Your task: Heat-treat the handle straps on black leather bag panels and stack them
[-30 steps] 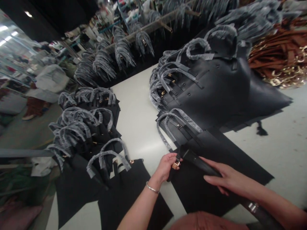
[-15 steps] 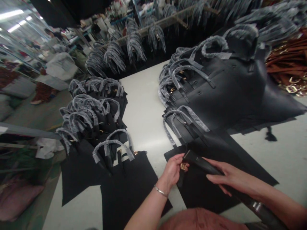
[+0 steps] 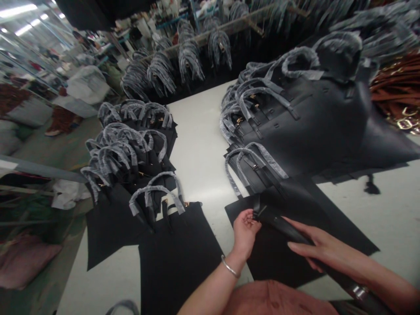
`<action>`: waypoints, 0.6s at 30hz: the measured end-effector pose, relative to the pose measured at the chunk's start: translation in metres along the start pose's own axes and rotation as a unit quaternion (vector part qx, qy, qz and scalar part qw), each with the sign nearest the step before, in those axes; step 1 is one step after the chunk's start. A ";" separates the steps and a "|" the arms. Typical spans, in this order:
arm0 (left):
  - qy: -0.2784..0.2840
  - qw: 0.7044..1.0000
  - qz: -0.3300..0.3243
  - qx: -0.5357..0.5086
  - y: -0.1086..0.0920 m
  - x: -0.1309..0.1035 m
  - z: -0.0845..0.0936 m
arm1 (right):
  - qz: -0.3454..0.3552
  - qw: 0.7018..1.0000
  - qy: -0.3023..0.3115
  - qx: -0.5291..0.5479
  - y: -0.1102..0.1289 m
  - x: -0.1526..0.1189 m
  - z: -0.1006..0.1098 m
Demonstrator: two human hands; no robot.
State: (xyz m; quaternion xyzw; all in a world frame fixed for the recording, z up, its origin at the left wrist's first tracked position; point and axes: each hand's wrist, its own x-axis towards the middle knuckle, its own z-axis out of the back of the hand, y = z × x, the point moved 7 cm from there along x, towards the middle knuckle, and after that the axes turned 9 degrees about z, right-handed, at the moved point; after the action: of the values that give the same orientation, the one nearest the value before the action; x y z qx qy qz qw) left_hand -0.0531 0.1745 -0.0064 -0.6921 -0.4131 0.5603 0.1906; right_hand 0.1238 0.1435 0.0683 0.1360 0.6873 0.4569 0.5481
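My left hand (image 3: 246, 229), a silver bangle on its wrist, has its fingers closed around a small black strap end (image 3: 257, 204) with a bit of metal at the fingertips. My right hand (image 3: 316, 245) is wrapped round a long black strap (image 3: 292, 229), whose front end reaches toward the left fingers. Under both hands lies a flat black bag panel (image 3: 272, 258). Just beyond it, a pair of plastic-wrapped handles (image 3: 243, 164) stands up from the black pieces.
Black panels with wrapped handles (image 3: 121, 148) are heaped on the left of the white table (image 3: 193, 148). A large black stack (image 3: 305, 127) lies at the right, beside brown straps with gold buckles (image 3: 400, 92). Wrapped handles hang from a rack (image 3: 192, 61) behind.
My left hand has turned and shifted slightly right, and the gold fitting at its fingers is now mostly hidden. My right hand has moved slightly right and down with the long strap.
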 end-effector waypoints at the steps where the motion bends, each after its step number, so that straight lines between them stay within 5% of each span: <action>1: 0.008 1.000 -0.008 0.006 0.000 0.000 -0.001 | -0.003 1.000 0.007 0.005 -0.001 0.001 -0.003; 7: -0.007 1.000 -0.017 0.025 0.001 0.001 0.000 | 0.032 0.999 -0.028 0.025 0.013 0.009 0.000; 13: 0.019 0.999 -0.014 0.025 -0.001 0.001 -0.005 | 0.004 0.999 0.014 0.031 0.006 0.005 -0.005; 18: -0.009 1.000 0.010 0.009 -0.003 0.003 -0.005 | 0.040 0.997 -0.054 0.043 0.015 0.008 0.009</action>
State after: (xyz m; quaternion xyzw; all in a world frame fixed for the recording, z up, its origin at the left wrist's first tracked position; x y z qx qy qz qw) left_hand -0.0492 0.1796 -0.0046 -0.6895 -0.4024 0.5723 0.1874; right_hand 0.1247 0.1613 0.0752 0.2112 0.6695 0.4409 0.5593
